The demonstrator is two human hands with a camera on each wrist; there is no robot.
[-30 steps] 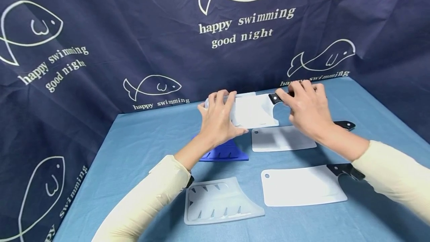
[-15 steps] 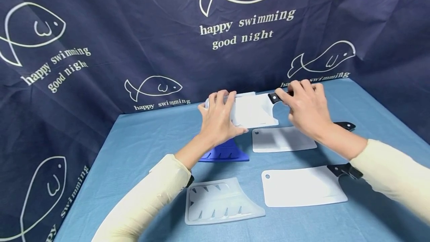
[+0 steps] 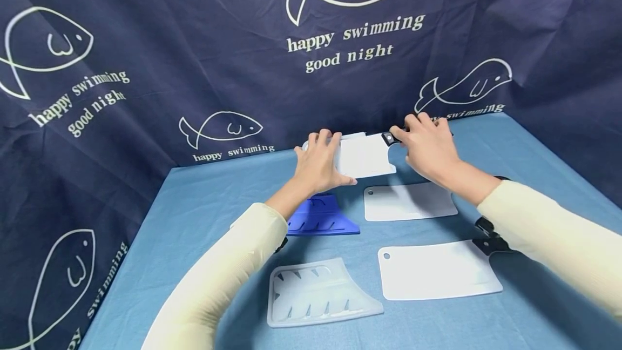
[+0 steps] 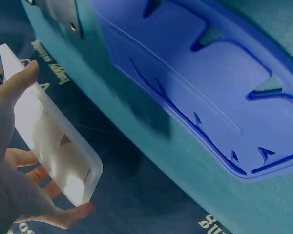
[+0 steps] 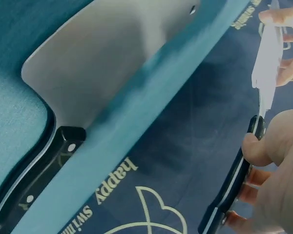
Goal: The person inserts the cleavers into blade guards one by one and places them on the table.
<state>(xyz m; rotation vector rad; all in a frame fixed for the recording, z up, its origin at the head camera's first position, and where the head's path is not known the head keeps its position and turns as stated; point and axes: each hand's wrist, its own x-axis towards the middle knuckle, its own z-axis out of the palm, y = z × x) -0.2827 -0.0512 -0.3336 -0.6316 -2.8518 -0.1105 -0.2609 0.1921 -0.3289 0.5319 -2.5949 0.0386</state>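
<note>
At the back of the table in the head view, my left hand (image 3: 318, 163) grips a translucent white blade sheath (image 4: 63, 146) across its width, thumb on one long edge and fingers on the other. A cleaver's blade sits in this sheath, raised off the table. My right hand (image 3: 430, 145) holds the cleaver's black riveted handle (image 5: 234, 175), with the thumb along one side and fingers on the other. Below my left hand lies a blue blade sheath (image 3: 320, 217). Under my right forearm lies another cleaver (image 3: 408, 202), its handle mostly hidden by the arm.
Nearer the front, a second translucent sheath (image 3: 320, 293) lies on the left and a third cleaver (image 3: 437, 271) on the right, its handle partly behind my sleeve. A blue cloth (image 3: 218, 220) covers the table. Dark fish-printed fabric (image 3: 243, 42) hangs behind and at the sides.
Over the last half second, my right hand has shifted left with the cleaver, and my left hand has moved slightly right with the sheath. More of the blue sheath shows. The other things lie unmoved.
</note>
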